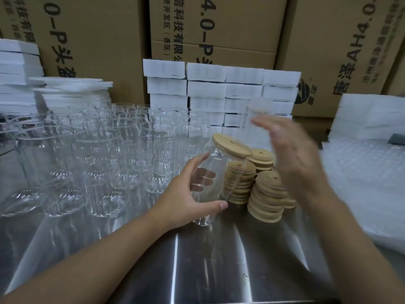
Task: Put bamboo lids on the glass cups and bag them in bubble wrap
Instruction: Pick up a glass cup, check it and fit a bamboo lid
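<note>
The left hand point(188, 194) is gripping a clear cylindrical glass cup point(210, 172) near the middle of the steel table point(219, 270). It is tilting the cup rightward, likely to present the round bamboo lid point(231, 144) to the right hand point(291, 154), which is hovering wide, empty and blurred. Clear bubble wrap point(361, 178) is waiting along the right edge. Brown cardboard cartons point(219, 29) behind are showing "4.0-P" and "AH4.0".

Left hand point(186, 200) grips, fingers point(197, 160) curled; right hand point(291, 154) hovers flat.
</note>
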### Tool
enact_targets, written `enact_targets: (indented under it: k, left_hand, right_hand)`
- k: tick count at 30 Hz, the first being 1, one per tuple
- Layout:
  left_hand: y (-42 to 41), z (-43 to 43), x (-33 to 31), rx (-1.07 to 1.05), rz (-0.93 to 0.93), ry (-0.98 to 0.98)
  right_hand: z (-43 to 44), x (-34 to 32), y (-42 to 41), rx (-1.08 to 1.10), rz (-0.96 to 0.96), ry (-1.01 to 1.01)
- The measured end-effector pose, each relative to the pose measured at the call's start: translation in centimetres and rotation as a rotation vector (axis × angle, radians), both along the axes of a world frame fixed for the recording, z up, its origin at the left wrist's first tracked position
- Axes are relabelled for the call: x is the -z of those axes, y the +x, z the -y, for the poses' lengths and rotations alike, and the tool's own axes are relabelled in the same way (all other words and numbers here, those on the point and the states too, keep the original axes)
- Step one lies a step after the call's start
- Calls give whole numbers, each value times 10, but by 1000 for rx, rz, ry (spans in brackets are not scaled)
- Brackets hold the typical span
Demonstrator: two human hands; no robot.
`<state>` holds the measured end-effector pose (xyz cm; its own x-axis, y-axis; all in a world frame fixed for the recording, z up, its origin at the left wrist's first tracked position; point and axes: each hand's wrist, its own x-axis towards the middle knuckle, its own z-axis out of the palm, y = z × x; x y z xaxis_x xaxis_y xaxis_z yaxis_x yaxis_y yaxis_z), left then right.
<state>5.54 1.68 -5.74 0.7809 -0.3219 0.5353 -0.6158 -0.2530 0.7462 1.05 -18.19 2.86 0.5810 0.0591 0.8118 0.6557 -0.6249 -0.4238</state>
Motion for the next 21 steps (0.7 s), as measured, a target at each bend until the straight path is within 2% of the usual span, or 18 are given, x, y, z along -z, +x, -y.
enact_targets:
  k: [2, 3, 4, 5, 8, 10, 11, 14, 16, 18, 20, 21]
  left_hand:
    - [0, 0, 0, -1, 4, 2]
    - [0, 0, 0, 3, 2, 0]
    - [0, 0, 0, 9, 0, 1]
    - [0, 0, -1, 12, -4, 3]
    - [0, 0, -1, 20, -7, 13]
    - [-1, -1, -1, 28, -6, 12]
    - [-1, -1, -1, 33, -8, 8]
    - [-2, -1, 0, 47, -11, -9]
    - [-3, -1, -1, 43, -6, -30]
    - [-3, -1, -3, 22, 6, -78]
    - [-3, -3, -7, -11, 27, -146]
    - [-4, -4, -8, -29, 44, -178]
  right_hand:
    - [28, -12, -8, 249, 100, -27]
    - [46, -18, -8, 419, 89, -69]
    - [68, -22, -4, 594, 4, -138]
    - [90, -25, 2, 750, -164, -193]
    - [141, -22, 21, 1009, -790, -426]
    - [160, -11, 33, 1014, -927, -617]
    - [165, -6, 38, 1007, -925, -609]
    - [168, -5, 47, 1051, -909, -457]
    - [163, -14, 48, 1073, -770, -321]
    - [144, -24, 38, 971, -418, -205]
    - [104, -31, 17, 745, -78, -159]
    - [79, -33, 7, 629, 31, -171]
